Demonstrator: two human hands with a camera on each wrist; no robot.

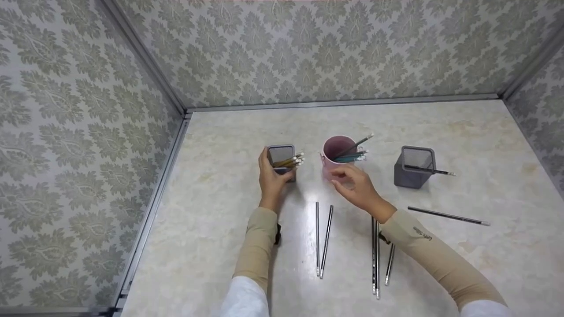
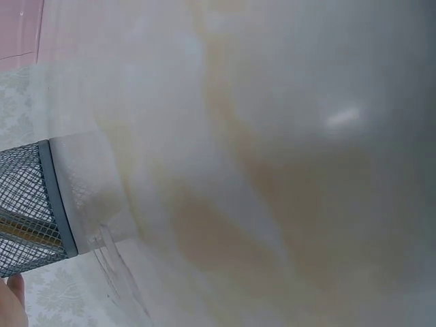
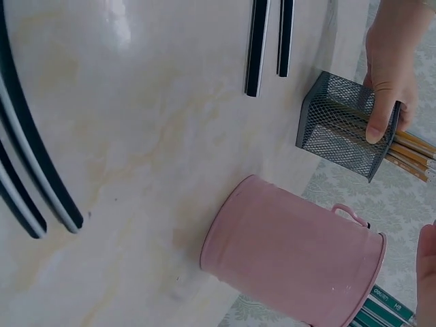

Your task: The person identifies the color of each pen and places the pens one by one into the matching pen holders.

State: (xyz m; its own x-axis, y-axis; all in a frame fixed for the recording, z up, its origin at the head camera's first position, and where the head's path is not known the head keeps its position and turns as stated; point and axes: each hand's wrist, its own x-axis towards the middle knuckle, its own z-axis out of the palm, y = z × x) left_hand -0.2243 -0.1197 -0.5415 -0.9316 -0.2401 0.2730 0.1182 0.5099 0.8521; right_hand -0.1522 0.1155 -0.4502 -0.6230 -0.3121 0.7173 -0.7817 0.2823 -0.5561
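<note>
My left hand (image 1: pixel 271 185) grips a dark metal-mesh pencil holder (image 1: pixel 282 152), thumb at the near side and fingers along the left. Several yellow-brown pencils (image 1: pixel 287 163) with white eraser ends lean out of it to the right; the right wrist view shows the thumb (image 3: pixel 379 122) against the mesh (image 3: pixel 334 139). Just in front of a pink bucket (image 1: pixel 338 143) is my right hand (image 1: pixel 359 189), fingers loosely bent and holding nothing. Several green pencils (image 1: pixel 350 157) stand in that bucket, leaning right. Only part of the right hand (image 3: pixel 427 266) enters its wrist view.
To the right stands another mesh holder (image 1: pixel 410 177) with one black pencil (image 1: pixel 443 172) leaning out. A black pencil (image 1: pixel 449 216) lies in front of it. Two black pencils (image 1: pixel 326 242) lie between my arms, and several more (image 1: pixel 375 259) lie beside and partly under the right forearm.
</note>
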